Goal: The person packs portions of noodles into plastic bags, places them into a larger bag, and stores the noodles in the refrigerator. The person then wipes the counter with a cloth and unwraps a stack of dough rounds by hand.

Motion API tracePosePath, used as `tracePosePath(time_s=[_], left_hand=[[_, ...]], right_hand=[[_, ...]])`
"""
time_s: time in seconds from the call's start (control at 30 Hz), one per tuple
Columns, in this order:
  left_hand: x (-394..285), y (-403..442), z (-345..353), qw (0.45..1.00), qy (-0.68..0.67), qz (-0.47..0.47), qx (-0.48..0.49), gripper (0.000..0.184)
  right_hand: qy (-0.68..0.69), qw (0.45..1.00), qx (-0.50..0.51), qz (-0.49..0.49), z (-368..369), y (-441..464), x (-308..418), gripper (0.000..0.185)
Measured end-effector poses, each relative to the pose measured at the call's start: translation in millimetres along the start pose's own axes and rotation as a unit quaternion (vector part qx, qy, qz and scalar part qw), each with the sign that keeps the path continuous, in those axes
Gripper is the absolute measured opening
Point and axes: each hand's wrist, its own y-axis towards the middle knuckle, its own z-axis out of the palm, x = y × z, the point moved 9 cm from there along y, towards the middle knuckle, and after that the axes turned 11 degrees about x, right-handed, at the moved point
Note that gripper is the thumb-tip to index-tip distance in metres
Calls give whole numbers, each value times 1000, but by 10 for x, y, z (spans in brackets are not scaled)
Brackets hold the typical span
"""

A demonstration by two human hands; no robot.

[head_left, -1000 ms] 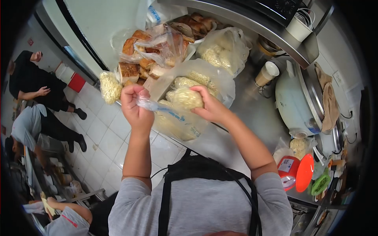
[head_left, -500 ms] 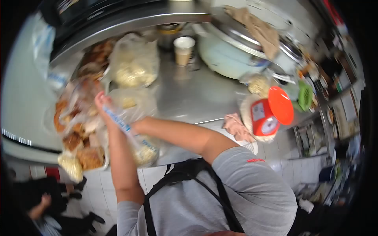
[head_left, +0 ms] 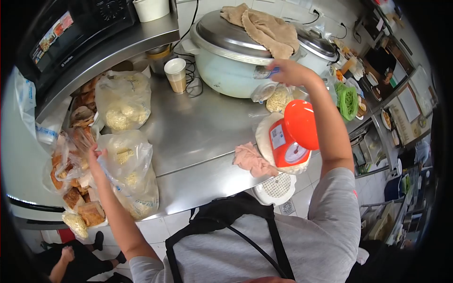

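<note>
- Two noodle bags (head_left: 127, 174) at left, one reaching the counter's near edge
- Left hand (head_left: 96, 154) by them, grip unclear
- Right hand (head_left: 289, 73) loosely open before the cooker (head_left: 226, 70)
- Steel counter (head_left: 188, 127) between bags and red scale (head_left: 283, 148)

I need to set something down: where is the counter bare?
Bare steel lies between the noodle bags and the pink cloth, in front of the cup and cooker. Crowded: the left end, with those bags and browned food, and around the red scale.
</note>
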Motion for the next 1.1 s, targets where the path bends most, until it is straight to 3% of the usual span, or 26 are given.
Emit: tracePosePath(time_s=[0.07,0.13,0.2,0.23,0.33,0.37,0.43,0.53,0.63,0.73,0.8,0.93,1.0,1.1], left_hand=[[-241,-196,-79,1000,14,-2,14,39],[-430,-384,-218,990,138,42,-4,45],[-570,-575,-377,969,238,46,-51,47],[-653,-693,-453,972,220,11,-85,48],[-839,-958,-657,944,256,78,-194,49],[-834,-1025,-717,943,254,50,-210,49],[-866,-1161,-799,951,184,42,-244,46],[-977,-1321,-901,946,143,68,-284,40],[-935,-1394,-1016,938,136,94,-303,35],[-1113,-1415,-937,941,24,161,-298,30],[-1252,-1433,-878,927,11,218,-305,25],[-1648,-1455,-663,895,-82,321,-299,18],[-1965,-1405,-448,898,-44,389,-199,14],[-1955,-1233,123,942,-195,272,-32,15]], right_hand=[[-80,988,44,126,-22,30,-542,59],[-197,961,38,192,70,328,-1322,73],[-230,966,-50,107,115,479,-1554,60],[-231,968,-46,86,158,556,-1627,53],[-219,974,15,50,206,820,-1828,29],[-214,976,23,34,169,873,-1865,22],[-209,976,-47,-32,-63,817,-1857,11],[100,987,-124,-7,-477,574,-2020,12],[130,962,-234,-50,-882,205,-1708,17],[186,908,-354,-124,-1337,-252,-1282,19],[222,882,-380,-167,-1579,-467,-986,20],[254,855,-337,-302,-1621,-895,127,19],[243,869,-306,-303,-1539,-935,507,18],[232,894,-223,-312,-1309,-744,827,18]])
